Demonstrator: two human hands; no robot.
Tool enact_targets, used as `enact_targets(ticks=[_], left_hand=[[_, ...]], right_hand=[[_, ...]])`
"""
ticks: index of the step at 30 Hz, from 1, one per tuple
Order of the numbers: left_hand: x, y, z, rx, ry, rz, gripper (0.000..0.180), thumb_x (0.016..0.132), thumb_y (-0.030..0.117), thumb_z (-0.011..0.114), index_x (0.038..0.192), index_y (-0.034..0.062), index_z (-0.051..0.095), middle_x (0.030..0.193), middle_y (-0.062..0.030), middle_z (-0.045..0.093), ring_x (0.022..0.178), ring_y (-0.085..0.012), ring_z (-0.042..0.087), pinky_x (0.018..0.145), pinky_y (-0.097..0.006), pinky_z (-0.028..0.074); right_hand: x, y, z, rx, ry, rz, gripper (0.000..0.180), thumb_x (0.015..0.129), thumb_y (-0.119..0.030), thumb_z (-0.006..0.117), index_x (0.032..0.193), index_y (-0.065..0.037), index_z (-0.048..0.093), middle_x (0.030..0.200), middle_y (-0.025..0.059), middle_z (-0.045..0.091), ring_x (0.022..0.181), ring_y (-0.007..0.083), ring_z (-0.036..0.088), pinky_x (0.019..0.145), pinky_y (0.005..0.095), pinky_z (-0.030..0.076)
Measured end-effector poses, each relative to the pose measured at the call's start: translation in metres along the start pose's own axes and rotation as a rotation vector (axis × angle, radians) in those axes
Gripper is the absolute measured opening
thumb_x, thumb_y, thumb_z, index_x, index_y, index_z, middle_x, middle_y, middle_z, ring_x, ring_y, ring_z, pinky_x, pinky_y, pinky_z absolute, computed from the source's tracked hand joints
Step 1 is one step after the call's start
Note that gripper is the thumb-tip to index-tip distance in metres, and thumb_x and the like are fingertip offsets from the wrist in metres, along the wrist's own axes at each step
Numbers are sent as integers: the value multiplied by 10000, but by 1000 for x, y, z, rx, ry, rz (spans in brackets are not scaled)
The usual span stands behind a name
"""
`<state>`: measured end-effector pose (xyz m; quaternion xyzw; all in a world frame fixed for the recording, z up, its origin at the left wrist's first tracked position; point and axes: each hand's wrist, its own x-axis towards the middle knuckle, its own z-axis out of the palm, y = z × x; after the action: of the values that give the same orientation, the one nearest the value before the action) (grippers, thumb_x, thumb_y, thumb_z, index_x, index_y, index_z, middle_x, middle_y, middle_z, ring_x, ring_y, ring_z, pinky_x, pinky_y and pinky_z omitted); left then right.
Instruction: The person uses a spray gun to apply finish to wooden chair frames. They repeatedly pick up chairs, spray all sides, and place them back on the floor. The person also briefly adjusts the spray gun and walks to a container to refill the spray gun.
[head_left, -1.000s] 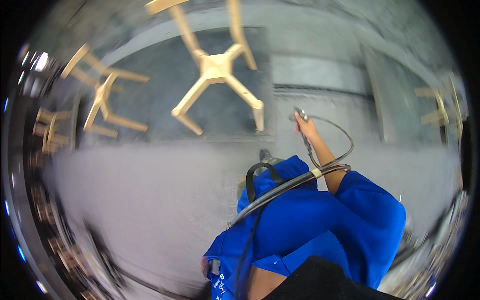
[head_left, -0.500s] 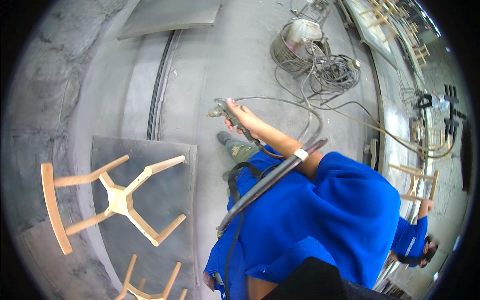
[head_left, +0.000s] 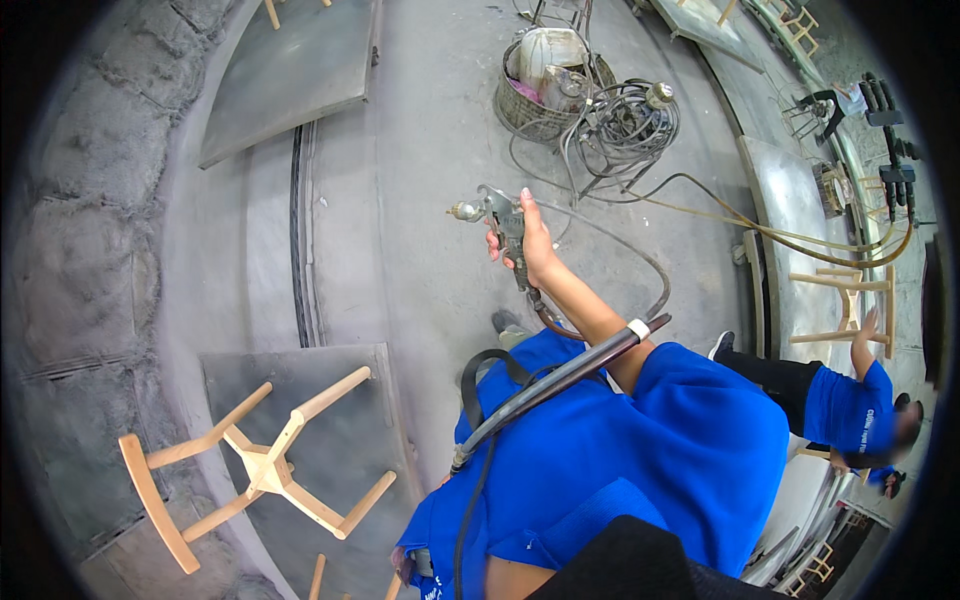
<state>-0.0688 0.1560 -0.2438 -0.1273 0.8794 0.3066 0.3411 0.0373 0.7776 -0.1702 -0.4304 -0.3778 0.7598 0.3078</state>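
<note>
My right hand point(head_left: 532, 240) is wrapped round a metal spray gun point(head_left: 508, 225), its nozzle pointing left and a hose running from its grip. A dark tube-like bar point(head_left: 560, 385) with a white band lies across my blue shirt and over the right forearm. Of my left hand point(head_left: 400, 562) only a small patch shows beside the shirt at the lower edge; its fingers are hidden. To the left, apart from the gun, a bare wooden chair frame point(head_left: 265, 470) with splayed legs and a curved rail rests on a grey board point(head_left: 345, 375).
A tub point(head_left: 530, 118) holding containers stands ahead beside coiled hoses point(head_left: 630, 125). Another grey board point(head_left: 300, 80) lies far left. On the right, a co-worker in a blue shirt point(head_left: 845, 405) reaches toward a wooden frame point(head_left: 850, 305). Hoses point(head_left: 780, 237) stretch across to the right.
The view has swung, so the chair frame appears lower and the tub further left. My right hand with the spray gun now sits further right. More of the co-worker shows.
</note>
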Motion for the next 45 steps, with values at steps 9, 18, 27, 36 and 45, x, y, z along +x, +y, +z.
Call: enact_targets(ticks=[9, 18, 27, 36, 45], left_hand=[[-9, 53, 48, 101, -85, 19, 399, 1028, 381, 535, 1159, 12, 611, 1081, -57, 637, 1003, -144, 577, 886, -307, 431], [-16, 66, 57, 166, -148, 37, 406, 1027, 396, 533, 1136, 14, 613, 1058, -50, 633, 984, -137, 571, 868, -303, 428], [-20, 45, 37, 197, -200, 120, 414, 1025, 410, 531, 1114, 15, 616, 1035, -43, 628, 966, -130, 566, 850, -299, 425], [-19, -36, -1, 187, -269, 172, 424, 1024, 425, 529, 1091, 16, 618, 1013, -36, 624, 947, -124, 560, 831, -295, 422], [-29, -111, -35, 206, -327, 186, 435, 1022, 440, 527, 1069, 18, 621, 990, -28, 620, 928, -117, 555, 813, -291, 420]], right_hand=[[23, 9, -56, 46, -22, 107, 793, 965, -748, 265, 1021, -30, 596, 701, 54, 603, 579, 149, 608, 404, 235, 379], [25, 14, -73, 107, -3, 117, 741, 980, -717, 278, 1006, -43, 586, 680, 52, 606, 533, 147, 602, 390, 237, 382], [-7, 12, -88, 137, 79, 40, 829, 927, -794, 285, 1023, -35, 603, 717, 46, 614, 582, 145, 621, 421, 230, 382], [-125, 65, -86, 160, 82, 61, 838, 947, -775, 272, 1035, -12, 609, 721, 62, 620, 571, 156, 616, 415, 232, 385], [-239, 86, -125, 165, 134, 16, 742, 982, -716, 291, 993, -43, 604, 692, 52, 616, 546, 151, 606, 402, 238, 373]])
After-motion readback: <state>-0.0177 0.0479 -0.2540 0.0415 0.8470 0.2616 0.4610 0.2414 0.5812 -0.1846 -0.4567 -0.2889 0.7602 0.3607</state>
